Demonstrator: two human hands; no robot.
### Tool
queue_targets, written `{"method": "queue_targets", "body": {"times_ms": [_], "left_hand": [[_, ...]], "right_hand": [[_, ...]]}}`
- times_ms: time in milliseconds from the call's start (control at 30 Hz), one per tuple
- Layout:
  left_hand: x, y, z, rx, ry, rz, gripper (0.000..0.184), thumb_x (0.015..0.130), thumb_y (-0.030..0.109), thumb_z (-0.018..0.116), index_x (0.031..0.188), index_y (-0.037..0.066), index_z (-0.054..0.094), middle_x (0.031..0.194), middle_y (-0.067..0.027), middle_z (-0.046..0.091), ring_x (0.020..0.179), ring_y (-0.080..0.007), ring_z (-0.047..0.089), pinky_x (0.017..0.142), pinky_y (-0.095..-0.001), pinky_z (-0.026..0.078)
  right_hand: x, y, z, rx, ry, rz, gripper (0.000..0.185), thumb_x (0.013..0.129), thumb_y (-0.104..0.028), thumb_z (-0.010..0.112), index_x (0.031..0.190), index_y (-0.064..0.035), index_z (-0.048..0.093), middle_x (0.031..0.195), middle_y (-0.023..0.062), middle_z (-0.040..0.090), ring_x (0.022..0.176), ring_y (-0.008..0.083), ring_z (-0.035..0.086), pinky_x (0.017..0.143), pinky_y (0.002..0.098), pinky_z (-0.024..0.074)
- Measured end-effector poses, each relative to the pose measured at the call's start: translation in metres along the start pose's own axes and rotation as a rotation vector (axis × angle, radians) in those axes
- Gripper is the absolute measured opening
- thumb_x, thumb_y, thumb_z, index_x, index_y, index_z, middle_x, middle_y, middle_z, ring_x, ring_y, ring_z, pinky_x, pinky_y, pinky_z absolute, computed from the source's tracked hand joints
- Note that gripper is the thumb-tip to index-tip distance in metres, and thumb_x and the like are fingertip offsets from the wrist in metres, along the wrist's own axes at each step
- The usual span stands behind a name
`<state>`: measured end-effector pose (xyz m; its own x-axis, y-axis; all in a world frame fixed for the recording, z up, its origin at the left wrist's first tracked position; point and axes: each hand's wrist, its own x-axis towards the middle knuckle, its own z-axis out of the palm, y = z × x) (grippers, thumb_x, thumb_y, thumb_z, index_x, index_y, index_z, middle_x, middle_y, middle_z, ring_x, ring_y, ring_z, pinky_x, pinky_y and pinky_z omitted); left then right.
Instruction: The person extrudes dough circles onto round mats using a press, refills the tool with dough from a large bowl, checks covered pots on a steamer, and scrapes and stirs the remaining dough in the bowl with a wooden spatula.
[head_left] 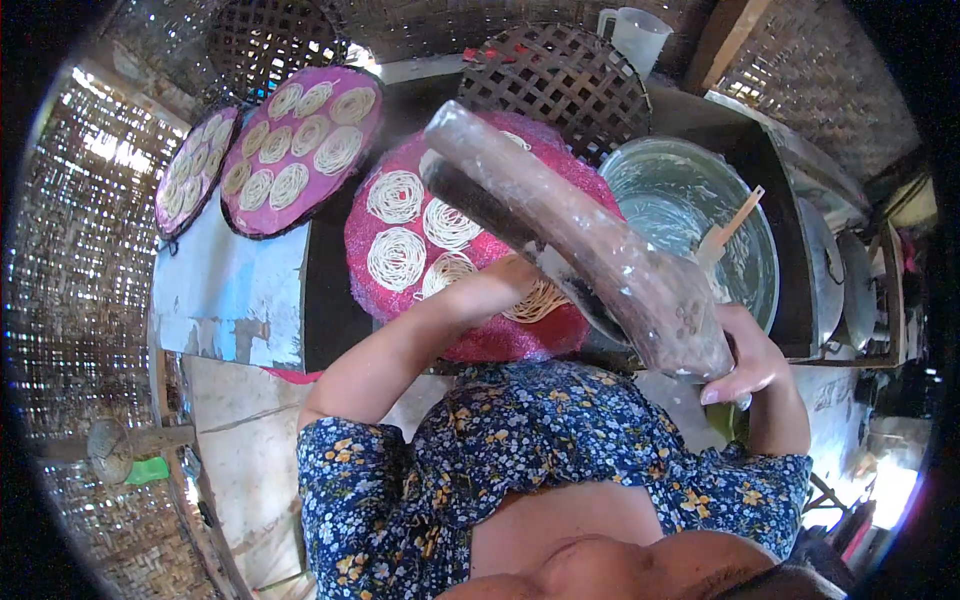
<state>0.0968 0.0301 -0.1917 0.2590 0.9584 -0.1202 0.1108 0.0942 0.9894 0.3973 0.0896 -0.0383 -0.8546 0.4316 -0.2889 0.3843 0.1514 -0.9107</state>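
Observation:
A long, worn wooden press-like tool (590, 225) with pale smears slants across the middle of the view. My right hand (748, 355) is closed around its lower right end. Beneath the tool's middle reaches my left hand (515, 283), its fingers hidden behind the wood, so its grip does not show. Under both lies a round tray with a pink cloth or net (375, 285), bearing several coils of pale noodle-like strands (397, 259). One partly covered coil (535, 303) sits right below my left hand.
Two more pink round trays (245, 195) (172, 210) with coils lean at the left. An open-weave basket tray (560, 85) and a clear plastic jug (637, 38) stand behind. At right, a large basin (768, 250) with whitish residue holds a spatula (738, 215).

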Motion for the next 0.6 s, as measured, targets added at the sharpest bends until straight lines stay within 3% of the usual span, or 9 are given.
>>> {"method": "queue_targets", "body": {"times_ms": [100, 200, 233, 367, 500, 533, 600], "left_hand": [[-0.005, 0.039, 0.005, -0.191, -0.023, -0.263, 0.045, 0.091, 0.037, 0.033, 0.119, 0.006, 0.048, 0.113, -0.0152, 0.051, 0.109, -0.0251, 0.045, 0.092, -0.0349, 0.032], [0.0, 0.032, -0.006, 0.348, 0.03, -0.043, 0.047, 0.089, 0.042, 0.031, 0.115, 0.009, 0.053, 0.121, -0.015, 0.045, 0.113, -0.0293, 0.037, 0.095, -0.0414, 0.026], [-0.011, 0.051, -0.007, 0.62, 0.052, 0.05, 0.048, 0.087, 0.046, 0.036, 0.109, 0.01, 0.059, 0.128, -0.0118, 0.038, 0.116, -0.0328, 0.031, 0.096, -0.0475, 0.021], [-0.019, 0.058, -0.015, 1.146, 0.104, 0.315, 0.038, 0.084, 0.036, 0.047, 0.113, 0.014, 0.057, 0.133, -0.0109, 0.034, 0.117, -0.0345, 0.032, 0.095, -0.0499, 0.022], [-0.011, 0.086, -0.028, 1.301, 0.404, 0.225, 0.048, 0.081, 0.042, 0.05, 0.117, 0.01, 0.052, 0.132, -0.0139, 0.035, 0.118, -0.0345, 0.034, 0.096, -0.0498, 0.022], [0.001, 0.099, -0.037, 0.835, 0.487, 0.242, 0.055, 0.082, 0.047, 0.047, 0.122, 0.01, 0.047, 0.133, -0.0128, 0.037, 0.118, -0.0344, 0.036, 0.097, -0.0476, 0.023], [0.026, 0.125, -0.047, -0.223, 0.558, 0.508, 0.087, 0.081, 0.067, 0.029, 0.13, -0.005, 0.027, 0.13, -0.0161, 0.038, 0.121, -0.0239, 0.036, 0.103, -0.0362, 0.024]], "right_hand": [[0.0, 0.003, 0.001, 0.077, 0.105, 0.012, 0.083, 0.044, -0.038, 0.077, 0.11, 0.0056, 0.052, 0.101, 0.0119, 0.059, 0.093, 0.0192, 0.053, 0.085, 0.0307, 0.0393], [0.001, 0.007, -0.002, 0.135, 0.195, -0.009, 0.084, 0.044, -0.04, 0.076, 0.11, 0.0057, 0.052, 0.101, 0.0103, 0.058, 0.093, 0.0195, 0.053, 0.085, 0.0308, 0.0395], [-0.001, 0.009, -0.004, 0.167, 0.187, 0.054, 0.083, 0.045, -0.041, 0.075, 0.11, 0.0057, 0.052, 0.101, 0.0093, 0.058, 0.093, 0.0197, 0.053, 0.085, 0.0309, 0.0392], [-0.001, 0.009, -0.007, 0.241, 0.261, 0.068, 0.082, 0.044, -0.041, 0.074, 0.108, 0.0059, 0.053, 0.101, 0.0104, 0.058, 0.093, 0.0204, 0.053, 0.085, 0.031, 0.0387], [0.0, 0.001, -0.006, 0.286, 0.266, 0.074, 0.082, 0.045, -0.042, 0.073, 0.108, 0.0066, 0.053, 0.1, 0.0118, 0.058, 0.09, 0.0204, 0.054, 0.082, 0.0297, 0.0404], [0.002, 0.001, -0.006, 0.278, 0.256, 0.066, 0.082, 0.045, -0.042, 0.072, 0.108, 0.0068, 0.053, 0.1, 0.0122, 0.058, 0.089, 0.0204, 0.054, 0.081, 0.0293, 0.0409], [0.008, -0.001, -0.002, 0.355, 0.196, 0.041, 0.084, 0.046, -0.042, 0.071, 0.11, 0.007, 0.051, 0.101, 0.0137, 0.057, 0.087, 0.021, 0.055, 0.078, 0.0297, 0.042]]}}
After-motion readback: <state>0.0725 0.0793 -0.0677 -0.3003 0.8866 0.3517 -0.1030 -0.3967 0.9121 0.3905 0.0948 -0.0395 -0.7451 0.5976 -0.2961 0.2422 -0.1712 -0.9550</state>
